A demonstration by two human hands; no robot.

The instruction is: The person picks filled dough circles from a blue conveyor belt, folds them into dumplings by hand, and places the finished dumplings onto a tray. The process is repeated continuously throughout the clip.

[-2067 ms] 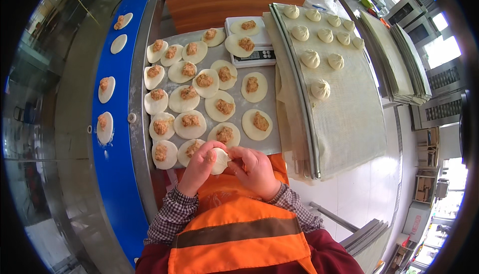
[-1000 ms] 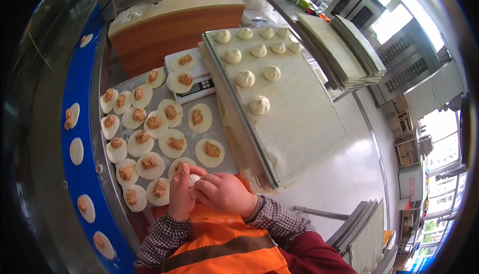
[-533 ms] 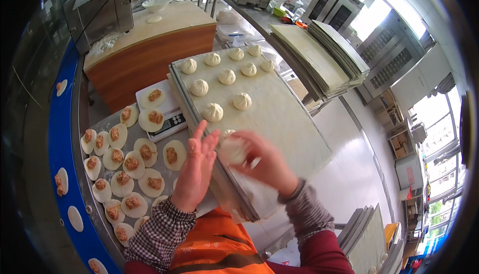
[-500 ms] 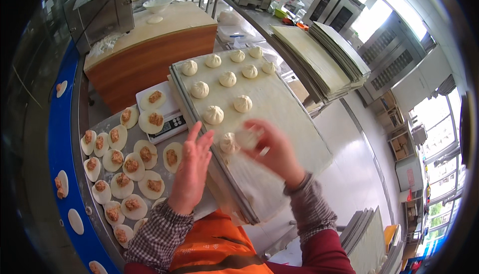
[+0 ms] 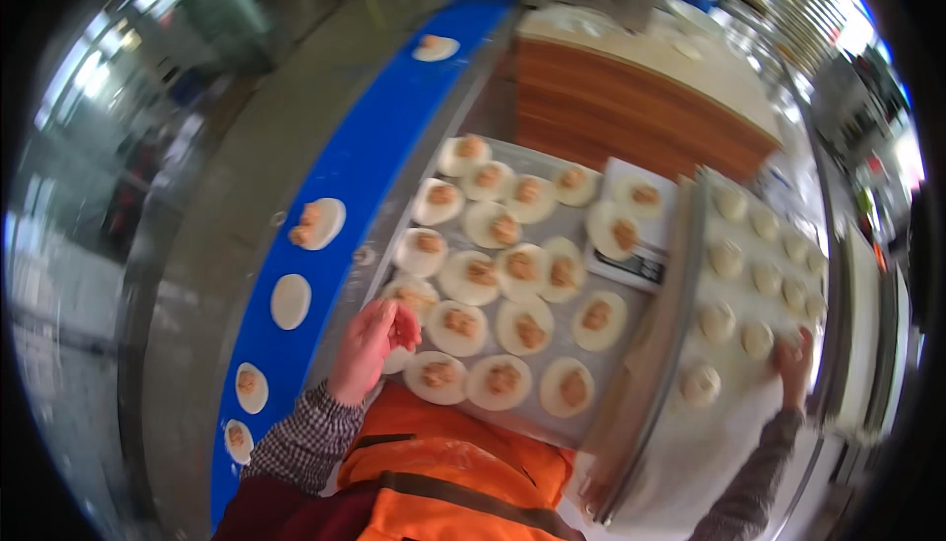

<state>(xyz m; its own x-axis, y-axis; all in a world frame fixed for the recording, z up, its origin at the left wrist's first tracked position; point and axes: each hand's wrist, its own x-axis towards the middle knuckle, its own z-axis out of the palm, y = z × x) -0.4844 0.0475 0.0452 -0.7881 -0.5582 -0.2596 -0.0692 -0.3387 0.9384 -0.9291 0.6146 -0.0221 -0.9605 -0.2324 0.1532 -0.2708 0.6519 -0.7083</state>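
My left hand [image 5: 372, 346] hovers at the near left corner of the metal table, beside dough wrappers topped with minced filling [image 5: 459, 327]. Its fingers curl loosely, thumb apart from them, with nothing visible in them. Far to the right, my right hand [image 5: 794, 369] reaches down onto a tray [image 5: 645, 462] of pleated buns, close beside one bun [image 5: 757, 340]. Blur and the back of the hand hide its fingertips, so I cannot make out any bun under them. A nearer bun [image 5: 702, 384] sits toward the tray's left edge.
A blue conveyor belt [image 5: 340, 167] with several wrappers runs along the left. A white scale [image 5: 631, 270] bearing two filled wrappers stands between table and tray. Behind is a wood-sided worktable [image 5: 631, 98]; stacked trays [image 5: 859, 329] stand at the right.
The view has swung left. My right hand, which held a bun over the tray, has moved to its far side. My left hand has moved from the tray's edge to the filled wrappers, fingers more curled.
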